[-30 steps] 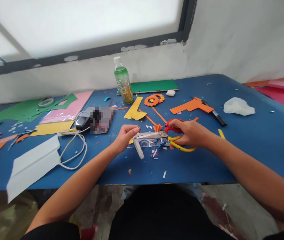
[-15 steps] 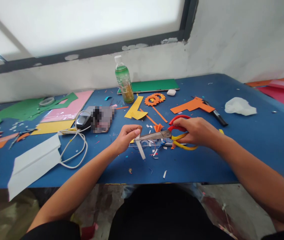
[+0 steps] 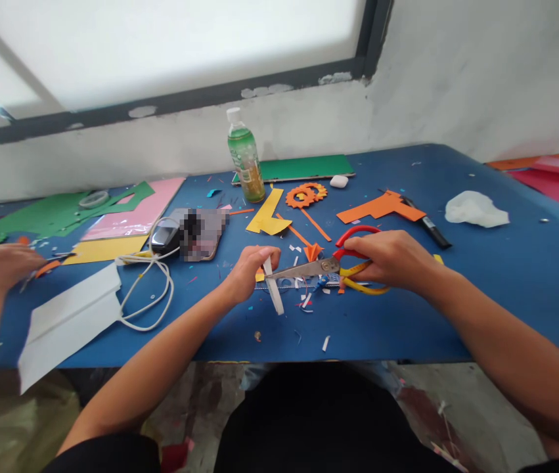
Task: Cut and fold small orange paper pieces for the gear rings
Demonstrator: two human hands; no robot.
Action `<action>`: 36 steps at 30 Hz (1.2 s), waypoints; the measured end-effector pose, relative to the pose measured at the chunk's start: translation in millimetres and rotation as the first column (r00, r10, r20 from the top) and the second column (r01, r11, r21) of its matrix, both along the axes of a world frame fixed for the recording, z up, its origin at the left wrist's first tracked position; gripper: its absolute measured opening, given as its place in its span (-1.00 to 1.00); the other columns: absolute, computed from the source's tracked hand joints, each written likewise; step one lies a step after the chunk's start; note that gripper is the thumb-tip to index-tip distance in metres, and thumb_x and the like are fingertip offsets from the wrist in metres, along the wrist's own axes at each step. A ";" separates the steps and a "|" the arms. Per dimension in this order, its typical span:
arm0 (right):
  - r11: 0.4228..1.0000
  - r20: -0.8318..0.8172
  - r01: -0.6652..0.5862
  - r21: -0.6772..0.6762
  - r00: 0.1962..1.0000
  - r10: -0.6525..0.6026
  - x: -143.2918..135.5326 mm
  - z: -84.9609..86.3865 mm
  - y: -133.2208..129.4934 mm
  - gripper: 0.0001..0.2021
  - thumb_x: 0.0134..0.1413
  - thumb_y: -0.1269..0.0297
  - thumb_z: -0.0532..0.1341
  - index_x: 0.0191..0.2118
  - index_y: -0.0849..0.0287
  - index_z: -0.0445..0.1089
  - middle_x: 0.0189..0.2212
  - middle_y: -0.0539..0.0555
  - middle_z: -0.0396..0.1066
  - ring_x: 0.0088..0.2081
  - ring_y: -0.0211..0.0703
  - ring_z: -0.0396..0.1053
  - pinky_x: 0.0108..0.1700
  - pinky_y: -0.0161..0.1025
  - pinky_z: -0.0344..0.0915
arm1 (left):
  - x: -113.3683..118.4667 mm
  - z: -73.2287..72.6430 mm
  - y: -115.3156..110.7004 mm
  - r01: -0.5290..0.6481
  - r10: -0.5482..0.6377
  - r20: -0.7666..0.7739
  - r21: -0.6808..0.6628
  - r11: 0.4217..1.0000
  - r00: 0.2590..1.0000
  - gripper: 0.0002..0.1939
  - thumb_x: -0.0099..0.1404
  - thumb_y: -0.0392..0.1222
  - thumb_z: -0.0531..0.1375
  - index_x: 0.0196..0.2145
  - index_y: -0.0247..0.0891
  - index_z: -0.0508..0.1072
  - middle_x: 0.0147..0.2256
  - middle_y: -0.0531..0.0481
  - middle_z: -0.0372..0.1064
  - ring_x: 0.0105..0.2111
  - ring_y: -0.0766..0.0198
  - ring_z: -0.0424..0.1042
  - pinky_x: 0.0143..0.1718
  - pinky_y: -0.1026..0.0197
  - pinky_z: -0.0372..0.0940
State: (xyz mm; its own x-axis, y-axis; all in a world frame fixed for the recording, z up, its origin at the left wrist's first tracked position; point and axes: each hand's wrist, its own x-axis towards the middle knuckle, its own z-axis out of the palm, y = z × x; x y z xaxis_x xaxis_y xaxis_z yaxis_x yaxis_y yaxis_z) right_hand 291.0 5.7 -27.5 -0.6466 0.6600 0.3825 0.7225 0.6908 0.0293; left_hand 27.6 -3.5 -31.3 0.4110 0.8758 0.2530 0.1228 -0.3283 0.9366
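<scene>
My left hand (image 3: 252,272) pinches a narrow white paper strip (image 3: 274,294) over the blue table. In my right hand (image 3: 382,256) are scissors (image 3: 314,268) with one red and one yellow handle loop. Their blades point left and their tips meet the strip just beside my left fingers. Beneath the scissors lie paper scraps (image 3: 307,300) and a folded orange paper piece (image 3: 313,252). Behind my hands are a yellow paper shape (image 3: 270,217) and orange toothed rings (image 3: 303,196).
A bottle (image 3: 245,161) stands near the wall. Left are a phone (image 3: 210,230), a white cable (image 3: 167,302), white folded paper (image 3: 69,322) and another person's hand (image 3: 16,263). Right are an orange cutout (image 3: 382,207), a black marker (image 3: 431,230) and crumpled white material (image 3: 476,209).
The strip has turned slightly between my left fingers, and its upper end shows more. At the far left, the other person's hand and forearm have moved further into view.
</scene>
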 end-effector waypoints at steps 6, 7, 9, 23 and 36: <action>0.998 0.010 -0.052 0.030 0.999 0.052 0.9 1.2 1.3 -0.67 -0.01 0.02 0.18 -0.21 0.15 0.45 -0.54 0.08 0.44 -0.55 -0.17 0.32 -0.50 -0.29 0.08 | -0.2 0.3 3.1 -0.043 0.042 -0.109 0.001 0.999 0.993 -0.44 0.24 0.20 -0.22 -0.73 -0.21 0.08 -0.72 0.09 -0.06 -0.65 0.33 -0.04 -0.54 0.19 -0.06; 0.998 0.019 -0.051 0.042 0.999 0.050 1.6 0.7 1.9 -0.66 -0.02 0.02 0.18 -0.22 0.15 0.45 -0.54 0.09 0.44 -0.55 -0.16 0.33 -0.50 -0.29 0.08 | -0.6 -0.2 4.1 -0.064 0.062 -0.128 -0.013 0.998 0.990 -0.43 0.24 0.21 -0.24 -0.73 -0.21 0.09 -0.72 0.09 -0.05 -0.65 0.33 -0.03 -0.54 0.20 -0.06; 0.996 0.031 -0.051 0.072 0.998 0.049 3.1 -0.4 3.0 -0.65 -0.03 0.01 0.19 -0.23 0.17 0.45 -0.56 0.09 0.44 -0.56 -0.15 0.33 -0.51 -0.28 0.08 | -2.0 -1.2 6.6 -0.118 0.114 -0.171 -0.015 0.993 0.979 -0.41 0.25 0.22 -0.26 -0.72 -0.21 0.10 -0.72 0.09 -0.04 -0.65 0.33 -0.01 -0.54 0.20 -0.06; 0.996 -0.185 0.066 0.060 0.981 -0.054 -5.9 -8.8 2.8 -0.51 -0.16 -0.16 0.21 -0.26 0.20 0.38 -0.52 0.07 0.47 -0.57 -0.14 0.38 -0.56 -0.31 0.12 | -8.9 -16.5 31.2 -0.276 0.427 -0.388 0.387 0.880 0.817 -0.52 0.31 0.12 -0.14 -0.43 -0.27 0.38 -0.39 -0.08 0.36 -0.29 0.17 0.31 -0.21 0.16 0.18; 0.904 -0.355 0.017 -0.427 0.916 -0.185 -27.5 -12.0 -6.7 -0.64 0.00 -0.03 0.14 -0.22 0.14 0.15 -0.49 0.03 0.35 -0.53 -0.18 0.31 -0.50 -0.31 0.19 | 14.4 -8.1 2.9 -0.201 0.277 0.350 -0.239 0.950 0.895 -0.72 0.04 -0.01 0.30 -0.45 -0.29 0.44 -0.62 0.12 0.32 -0.65 0.45 0.31 -0.56 0.36 0.31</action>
State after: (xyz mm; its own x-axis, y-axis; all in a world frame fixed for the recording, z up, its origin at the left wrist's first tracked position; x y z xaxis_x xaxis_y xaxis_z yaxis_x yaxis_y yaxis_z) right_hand 263.5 -1.1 -39.4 -0.4280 0.8637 0.2660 0.6855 0.5021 -0.5272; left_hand 42.0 -0.7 -39.4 0.0912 0.9822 0.1641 -0.1973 -0.1437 0.9697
